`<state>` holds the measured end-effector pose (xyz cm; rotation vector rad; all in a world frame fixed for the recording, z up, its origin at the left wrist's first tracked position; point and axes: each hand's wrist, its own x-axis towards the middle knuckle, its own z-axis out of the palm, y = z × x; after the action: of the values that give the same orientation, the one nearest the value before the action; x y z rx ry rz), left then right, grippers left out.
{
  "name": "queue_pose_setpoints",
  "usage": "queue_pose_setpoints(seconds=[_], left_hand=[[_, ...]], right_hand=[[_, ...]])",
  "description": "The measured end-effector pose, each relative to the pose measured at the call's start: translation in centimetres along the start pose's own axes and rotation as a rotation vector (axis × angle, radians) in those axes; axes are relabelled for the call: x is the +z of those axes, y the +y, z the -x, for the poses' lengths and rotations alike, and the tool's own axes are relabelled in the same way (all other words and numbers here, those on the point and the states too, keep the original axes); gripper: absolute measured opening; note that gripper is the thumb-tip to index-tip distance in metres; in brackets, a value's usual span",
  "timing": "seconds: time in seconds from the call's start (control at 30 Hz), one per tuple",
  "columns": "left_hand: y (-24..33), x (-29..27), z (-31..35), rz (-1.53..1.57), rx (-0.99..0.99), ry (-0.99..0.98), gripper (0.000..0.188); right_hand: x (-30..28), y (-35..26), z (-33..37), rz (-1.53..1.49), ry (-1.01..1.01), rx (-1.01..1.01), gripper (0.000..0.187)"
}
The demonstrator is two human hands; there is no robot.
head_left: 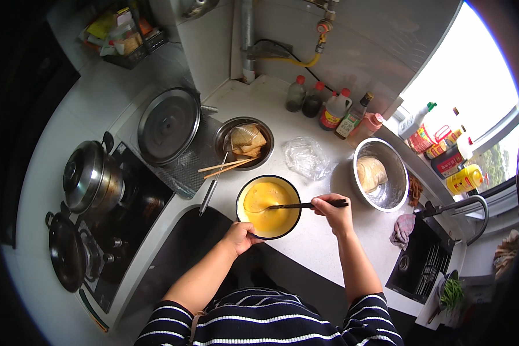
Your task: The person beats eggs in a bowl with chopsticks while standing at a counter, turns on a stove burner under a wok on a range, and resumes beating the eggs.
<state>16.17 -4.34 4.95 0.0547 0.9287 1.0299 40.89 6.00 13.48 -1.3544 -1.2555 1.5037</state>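
A white bowl with a dark rim (298,215) holds yellow liquid (264,196) that looks like beaten egg. My left hand (242,237) grips its near left side, with the thumb over the rim. From the right, my right hand (333,212) is closed round the dark handle of a spoon (294,205), whose head dips into the liquid. Just beyond the bowl, a metal bowl (219,138) contains light-brown slabs, with a pair of chopsticks (230,167) across its near edge. Beside it lies a thin metal tool with a grey handle (208,198).
Crumpled clear plastic (305,157) and a large metal bowl with dough-like contents (405,190) are to the right. Several bottles (313,101) line the wall. A stove (138,213) with a lidded pot (92,179) stands left; a sink (415,259) and pink cloth (403,230) are right.
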Motion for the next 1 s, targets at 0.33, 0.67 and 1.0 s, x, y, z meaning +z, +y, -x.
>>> queue_pose_setpoints(seconds=[0.33,0.67,1.0], left_hand=[[-1.0,-1.1,12.9,0.114,0.199,0.007,0.06],[-8.8,-2.4,20.6,0.2,0.483,0.047,0.068],[-14.3,-2.5,26.6,0.262,0.661,0.238,0.072]], right_hand=[[5.7,-1.0,7.0,-0.123,-0.148,-0.013,0.024],[7.5,0.3,15.7,-0.218,-0.148,0.024,0.027],[7.8,2.8,20.5,-0.233,-0.303,0.159,0.026]])
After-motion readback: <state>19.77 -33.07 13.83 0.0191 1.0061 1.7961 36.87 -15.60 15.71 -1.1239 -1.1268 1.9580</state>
